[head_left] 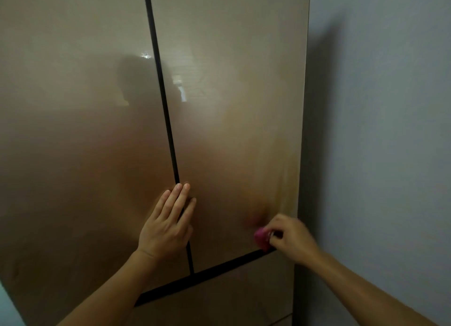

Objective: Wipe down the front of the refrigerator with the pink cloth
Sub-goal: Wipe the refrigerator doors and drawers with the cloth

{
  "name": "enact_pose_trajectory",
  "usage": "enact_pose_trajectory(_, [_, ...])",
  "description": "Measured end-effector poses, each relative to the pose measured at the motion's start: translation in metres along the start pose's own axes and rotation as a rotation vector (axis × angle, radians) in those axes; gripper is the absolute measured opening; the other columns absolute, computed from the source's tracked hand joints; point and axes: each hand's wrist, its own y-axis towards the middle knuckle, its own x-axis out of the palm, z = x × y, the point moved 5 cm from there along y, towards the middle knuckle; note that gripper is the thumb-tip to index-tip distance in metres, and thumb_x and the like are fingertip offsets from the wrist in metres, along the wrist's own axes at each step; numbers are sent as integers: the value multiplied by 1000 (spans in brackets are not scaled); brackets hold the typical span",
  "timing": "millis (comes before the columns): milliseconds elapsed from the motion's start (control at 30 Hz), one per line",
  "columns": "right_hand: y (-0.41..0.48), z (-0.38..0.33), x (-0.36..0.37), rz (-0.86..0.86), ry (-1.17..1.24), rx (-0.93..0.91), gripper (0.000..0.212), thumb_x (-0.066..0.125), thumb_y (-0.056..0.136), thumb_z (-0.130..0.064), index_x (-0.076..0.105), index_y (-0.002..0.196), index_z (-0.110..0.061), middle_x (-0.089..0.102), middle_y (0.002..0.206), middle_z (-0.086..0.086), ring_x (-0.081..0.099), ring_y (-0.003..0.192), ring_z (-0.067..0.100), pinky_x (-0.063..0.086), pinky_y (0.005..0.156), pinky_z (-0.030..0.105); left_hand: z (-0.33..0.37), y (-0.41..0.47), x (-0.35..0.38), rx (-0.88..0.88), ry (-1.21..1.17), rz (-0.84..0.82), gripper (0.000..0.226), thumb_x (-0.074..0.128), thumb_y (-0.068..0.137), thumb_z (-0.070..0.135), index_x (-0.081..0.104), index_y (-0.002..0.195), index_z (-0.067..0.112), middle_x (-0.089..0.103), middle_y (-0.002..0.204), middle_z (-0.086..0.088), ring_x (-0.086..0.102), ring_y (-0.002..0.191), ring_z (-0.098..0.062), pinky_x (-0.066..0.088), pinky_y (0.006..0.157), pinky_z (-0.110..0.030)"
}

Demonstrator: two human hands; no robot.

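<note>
The refrigerator (231,86) fills most of the view, with glossy beige-gold doors split by a dark vertical gap and a dark horizontal gap lower down. My left hand (166,225) lies flat with fingers together across the vertical gap, pressing on the doors. My right hand (291,237) is blurred and grips the bunched pink cloth (261,237) against the lower right corner of the right upper door, just above the horizontal gap. Most of the cloth is hidden in my fingers.
A grey wall (380,130) runs along the refrigerator's right side, with a dark shadow beside the door edge. A lower door panel (231,301) sits under the horizontal gap. Dim reflections show on the doors.
</note>
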Motion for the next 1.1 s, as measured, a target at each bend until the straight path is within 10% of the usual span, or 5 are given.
enact_pose_trajectory(200, [75,-26,-152,741,27,43,29,63,72,-1,64,97,-16,54,104,7,49,89,12,39,81,23,0,0,0,-4,2,-8,49,44,88,24,46,132,2,32,148,-24,32,138,-39,16,120,-47])
enact_pose_trajectory(400, [49,12,-71,643,-170,148,33,63,68,4,64,95,-14,54,104,11,49,95,31,43,75,33,1,1,-1,-10,-5,-13,49,43,88,25,46,132,2,33,147,-24,32,138,-38,14,121,-46])
enact_pose_trajectory(567, [-14,65,-8,-51,-81,343,34,66,80,-12,55,68,-43,57,90,-6,62,84,18,51,67,30,1,0,0,1,-2,3,51,42,88,25,43,134,3,26,152,-23,17,146,-35,12,122,-46])
enact_pose_trajectory(900, [56,-21,-69,707,64,158,36,62,77,-10,60,111,-21,50,112,4,49,100,19,42,81,28,1,-1,2,4,-1,30,49,42,89,24,45,134,3,29,150,-25,14,148,-34,17,120,-48])
enact_pose_trajectory(1100, [-28,26,70,-3,55,184,22,64,79,-8,65,86,-28,53,93,-6,57,91,17,47,72,28,1,-1,1,-1,-19,39,46,37,93,23,46,133,3,29,150,-25,14,148,-34,18,120,-48])
